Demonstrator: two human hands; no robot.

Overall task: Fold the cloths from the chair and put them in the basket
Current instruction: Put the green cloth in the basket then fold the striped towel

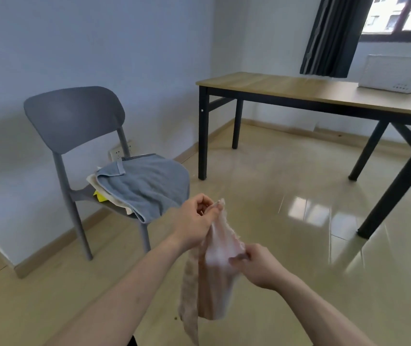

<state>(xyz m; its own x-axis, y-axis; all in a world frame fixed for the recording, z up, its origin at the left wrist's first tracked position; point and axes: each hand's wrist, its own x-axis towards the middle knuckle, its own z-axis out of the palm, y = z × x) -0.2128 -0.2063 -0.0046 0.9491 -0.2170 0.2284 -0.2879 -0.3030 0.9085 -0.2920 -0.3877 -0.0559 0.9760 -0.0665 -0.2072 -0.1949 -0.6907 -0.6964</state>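
Note:
A pale pink cloth (214,285) hangs in the air in front of me, bunched and blurred. My left hand (194,221) pinches its top corner. My right hand (259,265) grips its edge lower and to the right. On the seat of the grey chair (74,121) at the left lies a pile of cloths: a blue towel (147,183) on top, a cream cloth (114,198) under it and a bit of yellow cloth (99,197) showing at the side. The white basket (396,73) stands on the wooden table (287,87) at the far right.
The table has black legs and stands by a window with a dark curtain (331,36). Glossy tiled floor (274,183) stretches between chair and table. A wall socket (119,152) sits behind the chair.

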